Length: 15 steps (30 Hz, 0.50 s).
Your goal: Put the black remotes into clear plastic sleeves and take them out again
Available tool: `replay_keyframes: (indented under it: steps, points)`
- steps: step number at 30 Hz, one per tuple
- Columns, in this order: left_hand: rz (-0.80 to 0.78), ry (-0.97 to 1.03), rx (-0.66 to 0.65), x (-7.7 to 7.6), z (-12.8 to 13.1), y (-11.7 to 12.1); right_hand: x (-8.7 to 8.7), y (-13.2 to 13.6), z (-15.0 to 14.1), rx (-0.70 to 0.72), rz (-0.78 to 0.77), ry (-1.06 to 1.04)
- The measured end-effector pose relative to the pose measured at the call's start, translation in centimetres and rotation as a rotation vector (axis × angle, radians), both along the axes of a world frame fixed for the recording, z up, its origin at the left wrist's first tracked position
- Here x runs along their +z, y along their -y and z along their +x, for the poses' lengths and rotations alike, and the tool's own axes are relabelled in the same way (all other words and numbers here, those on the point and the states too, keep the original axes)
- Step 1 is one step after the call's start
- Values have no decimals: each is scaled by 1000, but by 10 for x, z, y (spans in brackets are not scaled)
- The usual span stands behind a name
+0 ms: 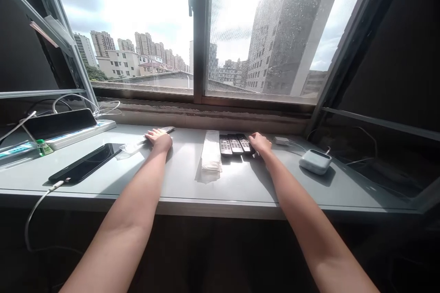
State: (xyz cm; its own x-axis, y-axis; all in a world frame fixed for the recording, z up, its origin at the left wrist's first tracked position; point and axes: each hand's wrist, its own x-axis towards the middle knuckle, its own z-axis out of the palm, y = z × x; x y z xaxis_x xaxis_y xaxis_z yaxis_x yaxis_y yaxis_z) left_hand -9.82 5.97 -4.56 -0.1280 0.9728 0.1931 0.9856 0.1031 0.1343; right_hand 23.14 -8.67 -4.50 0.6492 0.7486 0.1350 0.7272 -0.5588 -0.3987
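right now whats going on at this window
One person is at a grey counter under a window, both bare hands down on it. The left hand rests on a slim dark object, with clear plastic wrap beside it. The right hand is at the end of a row of three black remote controls. A white wrapped packet lies between the hands.

My left forearm (134,206) and right forearm (302,210) are bare and slim, narrowing to thin wrists and my slender left hand (158,139) and right hand (260,143).
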Motion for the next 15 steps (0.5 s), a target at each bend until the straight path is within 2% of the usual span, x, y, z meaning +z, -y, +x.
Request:
replay_keyframes:
  steps: [4, 7, 12, 15]
  points:
    - [66, 3, -73, 10, 8, 7, -1, -2, 0, 17, -6, 8]
    - [100, 63, -37, 16, 13, 12, -1, -2, 0, 29, -16, 11]
    - [2, 152, 56, 23, 8, 11, 1, 0, -3, 46, -22, 18]
    - [-76, 179, -17, 27, 10, 12, 0, 0, -5, 60, -19, 31]
